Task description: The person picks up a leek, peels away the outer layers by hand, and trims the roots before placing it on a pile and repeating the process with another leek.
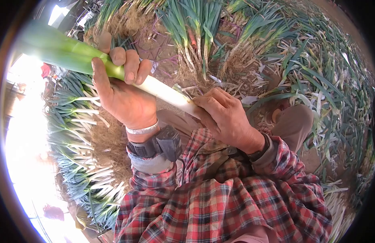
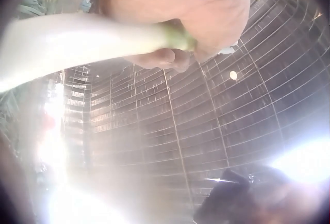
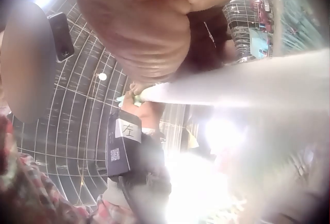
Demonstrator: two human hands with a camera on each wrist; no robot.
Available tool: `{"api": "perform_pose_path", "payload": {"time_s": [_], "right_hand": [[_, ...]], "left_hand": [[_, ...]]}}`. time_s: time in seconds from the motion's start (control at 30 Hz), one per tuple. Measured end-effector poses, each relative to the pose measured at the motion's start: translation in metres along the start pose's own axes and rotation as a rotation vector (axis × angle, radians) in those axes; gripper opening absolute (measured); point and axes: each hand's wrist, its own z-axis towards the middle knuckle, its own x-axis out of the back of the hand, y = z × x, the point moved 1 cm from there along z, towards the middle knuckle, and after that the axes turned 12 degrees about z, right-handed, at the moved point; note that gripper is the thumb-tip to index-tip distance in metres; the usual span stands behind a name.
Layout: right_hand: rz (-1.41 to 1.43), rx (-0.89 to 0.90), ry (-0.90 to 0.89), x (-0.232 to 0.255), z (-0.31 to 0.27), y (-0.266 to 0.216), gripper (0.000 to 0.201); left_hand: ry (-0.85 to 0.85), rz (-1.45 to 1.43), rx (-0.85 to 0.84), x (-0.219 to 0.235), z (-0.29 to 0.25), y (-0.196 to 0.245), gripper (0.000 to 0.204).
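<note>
"Brown ground shows at upper middle, under bundled leeks. What's along the left?"

"Stacked leeks in a long curve, roots inward. Loose leaves cover much of the right side."

"And the one being handled?"

"That big leek slants from upper left to the centre, just above the plaid shirt in the frame."

"How is it gripped?"

"The left hand curls its fingers round the stalk where green turns white. The right hand pinches the white lower end, hiding its tip."
</note>
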Motion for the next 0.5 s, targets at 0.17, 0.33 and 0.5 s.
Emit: {"api": "perform_pose_path", "payload": {"time_s": [0.17,0.33,0.5], "right_hand": [[-0.109,-0.041,-0.031,0.005,-0.002,0.002,0.013],[0.145,-0.305,0.084,0.006,-0.011,0.013,0.002],[1.113,-0.76,0.488,0.019,-0.011,0.028,0.017]], "left_hand": [[-0.068,-0.132,0.026,0.012,0.0,-0.007,0.043],[-0.213,-0.26,0.076,0.016,0.002,-0.01,0.047],[-0.282,-0.362,0.095,0.032,0.013,-0.004,0.051]]}}
